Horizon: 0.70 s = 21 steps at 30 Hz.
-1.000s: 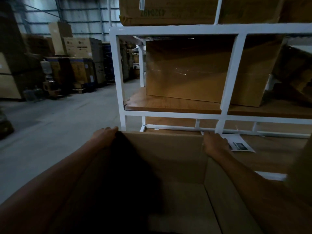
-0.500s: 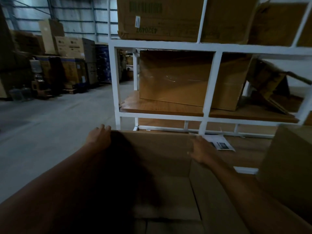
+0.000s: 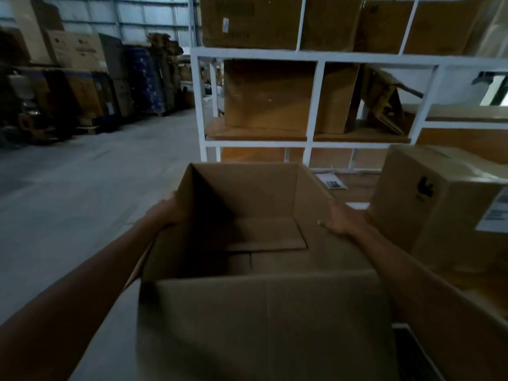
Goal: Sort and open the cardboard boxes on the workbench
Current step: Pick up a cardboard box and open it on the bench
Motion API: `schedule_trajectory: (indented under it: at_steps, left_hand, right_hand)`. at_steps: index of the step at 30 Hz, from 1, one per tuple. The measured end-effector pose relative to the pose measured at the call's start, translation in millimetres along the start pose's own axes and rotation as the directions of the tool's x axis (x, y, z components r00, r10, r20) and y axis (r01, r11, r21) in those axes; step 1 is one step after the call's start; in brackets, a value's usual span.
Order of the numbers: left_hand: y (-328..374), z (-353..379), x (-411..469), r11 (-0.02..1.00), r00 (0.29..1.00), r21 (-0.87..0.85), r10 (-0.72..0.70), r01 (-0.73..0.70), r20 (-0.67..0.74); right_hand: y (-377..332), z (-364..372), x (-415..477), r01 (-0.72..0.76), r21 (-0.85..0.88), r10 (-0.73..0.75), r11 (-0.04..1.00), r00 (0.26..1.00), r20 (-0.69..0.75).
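Warehouse floor [image 3: 82, 188] fills the left of the frame, with stacked cartons [image 3: 79, 50] dim along the wall at the upper left.

Your left hand [image 3: 167, 213] sits at centre left, pressed against the outside of the open box [image 3: 261, 325]. Its fingertips are hidden behind the cardboard wall, so you cannot tell whether they lie flat or curl. The open box takes up the centre and lower middle of the frame. Its top is wide open and the inside looks bare down to the folded bottom flaps. Whether its base rests on anything is hidden from this angle.

Behind it, at upper centre, a white rack [image 3: 198, 105] carries a shelved carton [image 3: 266, 94].

Your right hand [image 3: 341, 222], at centre right, grips the right wall of the box, thumb on the inner side and fingers over the outer side. Just beyond it a paper sheet [image 3: 331, 181] lies on the tabletop [image 3: 354, 188]. A sealed box [image 3: 439, 210] with a white label stands near the right edge of the frame, close to your right forearm.

This looks like the sorting step: one box is already opened and you are holding it between both hands to place it. The next move calls for even pressure from both sides, since empty walls flex. It also needs a landing spot clear of the sealed box, which probably comes next for opening.
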<state>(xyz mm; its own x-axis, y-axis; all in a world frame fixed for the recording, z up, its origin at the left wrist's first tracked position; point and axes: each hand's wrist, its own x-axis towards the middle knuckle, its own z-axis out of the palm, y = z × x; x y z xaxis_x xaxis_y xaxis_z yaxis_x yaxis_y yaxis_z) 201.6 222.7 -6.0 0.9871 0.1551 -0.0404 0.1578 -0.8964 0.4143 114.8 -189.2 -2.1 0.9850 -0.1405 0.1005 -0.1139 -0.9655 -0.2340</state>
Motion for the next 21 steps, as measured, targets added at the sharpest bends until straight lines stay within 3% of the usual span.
schedule_trajectory:
  at_steps: [4,6,9,11,14,17,21]
  left_hand:
    - [-36,2,-47,0.967,0.991,-0.249,0.087,-0.060,0.099]
    - [-56,5,-69,0.917,0.991,-0.395,0.105,-0.062,0.087]
    - [-64,9,-124,0.830,0.995,-0.551,0.099,-0.087,-0.008]
    - [-65,21,-153,0.821,0.991,-0.556,0.094,-0.132,-0.097]
    - [-51,35,-182,0.952,0.929,-0.259,0.063,-0.165,-0.364]
    - [-45,36,-183,0.963,0.841,-0.223,0.005,-0.149,-0.541]
    - [-51,36,-170,0.954,0.772,-0.177,0.078,-0.240,-0.630]
  right_hand:
    - [6,3,-56,-0.083,0.048,0.085,0.995,0.996,-0.037]
    - [11,6,-83,-0.202,0.095,0.214,0.975,0.968,-0.128]
    - [13,19,-117,-0.387,0.344,0.482,0.855,0.839,-0.254]
    - [6,31,-134,-0.397,0.457,0.558,0.796,0.774,-0.299]
    - [-11,45,-156,-0.335,0.457,0.523,0.824,0.760,-0.386]
    - [-15,53,-168,-0.195,0.491,0.410,0.849,0.829,-0.381]
    - [-3,66,-173,0.003,0.428,0.151,0.904,0.933,-0.326]
